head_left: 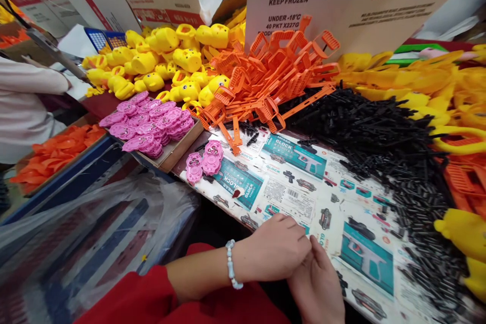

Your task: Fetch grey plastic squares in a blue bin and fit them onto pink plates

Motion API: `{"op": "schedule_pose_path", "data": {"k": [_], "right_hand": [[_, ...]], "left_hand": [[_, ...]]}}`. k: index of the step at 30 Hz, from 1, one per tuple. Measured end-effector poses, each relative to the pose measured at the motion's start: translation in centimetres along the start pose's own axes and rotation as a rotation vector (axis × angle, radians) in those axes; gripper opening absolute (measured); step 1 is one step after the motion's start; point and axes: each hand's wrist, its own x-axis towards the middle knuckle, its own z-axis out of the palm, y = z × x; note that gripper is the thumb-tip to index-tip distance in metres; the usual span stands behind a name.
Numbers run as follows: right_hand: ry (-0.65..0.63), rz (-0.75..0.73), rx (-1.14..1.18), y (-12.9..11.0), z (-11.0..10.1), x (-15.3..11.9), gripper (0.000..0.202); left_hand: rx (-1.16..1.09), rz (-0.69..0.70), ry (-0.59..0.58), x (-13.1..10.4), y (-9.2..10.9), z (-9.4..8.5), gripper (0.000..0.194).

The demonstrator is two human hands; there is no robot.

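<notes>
My left hand, with a pale blue bead bracelet on its wrist, is closed, palm down, its fingers curled over the fingers of my right hand. Turned more palm up, my right hand meets it with the thumb raised and the fingers partly covered. Anything between them is hidden. Both hands are at the near edge of a table covered with printed cardboard sheets. To their upper left lie two small stacks of pink, character-shaped plastic pieces, the larger stack beside the smaller stack.
Behind are piled orange plastic frames, yellow duck-like parts and small black parts. A shallow box edge borders more pink pieces. Orange pieces fill a box at left, near another person's sleeve. Cartons stand behind.
</notes>
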Motion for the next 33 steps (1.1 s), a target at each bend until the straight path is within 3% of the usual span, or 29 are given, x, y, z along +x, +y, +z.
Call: {"op": "schedule_pose_path", "data": {"k": [5,9,13,18,24,28,33], "right_hand": [[0.162,0.082,0.125,-0.6,1.5,-0.6,0.023],[0.197,0.114,0.159,-0.8,2.2,-0.9,0.025],[0.212,0.112,0.158,-1.0,2.5,-1.2,0.022],[0.196,0.119,0.148,-1.2,2.3,-0.9,0.021],[0.179,0.091,0.099,-1.0,2.1,-0.8,0.021],[0.058,0.111,0.031,-0.6,1.9,-0.9,0.029],[-0.018,0.054,0.008,-0.7,2.4,-1.1,0.037]], "left_hand": [[0.011,-0.006,0.028,-0.2,0.0,0.2,0.016],[-0.003,-0.013,0.085,-0.3,0.2,0.3,0.008],[-0.042,-0.006,0.13,-0.3,0.0,0.5,0.012],[-0.127,-0.013,0.124,-0.3,-0.3,0.4,0.024],[-0.046,0.022,0.09,-0.3,-0.1,0.2,0.019],[0.003,0.03,0.077,-0.1,0.2,0.7,0.013],[-0.092,0.009,0.189,0.1,-0.1,1.3,0.013]]}}
